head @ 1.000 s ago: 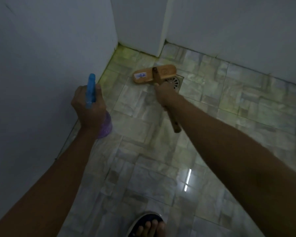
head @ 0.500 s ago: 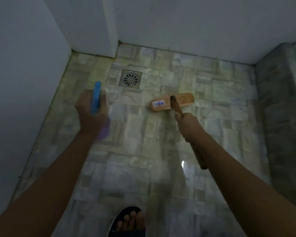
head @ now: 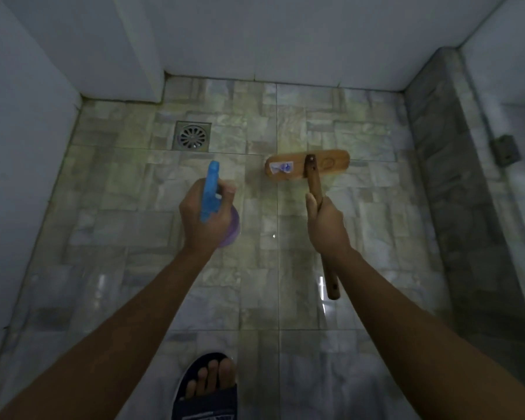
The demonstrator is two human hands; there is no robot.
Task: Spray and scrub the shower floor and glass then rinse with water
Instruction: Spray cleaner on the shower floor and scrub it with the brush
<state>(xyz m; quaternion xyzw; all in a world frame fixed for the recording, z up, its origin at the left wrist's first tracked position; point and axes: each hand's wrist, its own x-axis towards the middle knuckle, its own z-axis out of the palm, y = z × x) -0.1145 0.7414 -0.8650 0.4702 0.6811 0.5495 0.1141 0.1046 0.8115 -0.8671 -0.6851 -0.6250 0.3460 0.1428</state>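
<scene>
Right hand [head: 326, 221] wrapped round brush handle [head: 315, 184]; left hand [head: 205, 221] grips spray bottle [head: 210, 189], finger seemingly on trigger; both arms outstretched.

Dim, bluish-grey light is filling the whole view, and colours are looking muted. A small white glint [head: 274, 236] is shining on the glossy floor [head: 128, 213] just below and right of the fingers [head: 227, 189] of the left hand [head: 203, 222]; a longer glare streak [head: 321, 283] is lying well below the fingers [head: 311, 204] of the right hand [head: 326, 225]. Far from both sets of fingers, walls [head: 285, 40] are bowing at the frame edges and tile detail is blurring softly.
</scene>
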